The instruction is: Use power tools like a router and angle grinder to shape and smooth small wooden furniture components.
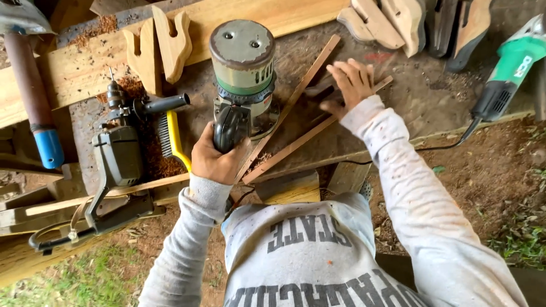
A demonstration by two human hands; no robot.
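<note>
With the workbench (398, 96) bearing everything: routing step in hand. Router (243, 79) upright at bench centre, gripped by its black handle in closed left hand (213, 159). 2 thin wood strips (301, 96) just right of it, pinned flat under spread right hand (351, 85). Next, probably: firm pressure, steady feed along strip edge.

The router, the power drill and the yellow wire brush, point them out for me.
router (243, 62): head view, on its round motor housing.
power drill (119, 153): head view, on its dark body.
yellow wire brush (174, 136): head view, on its yellow handle.
</note>
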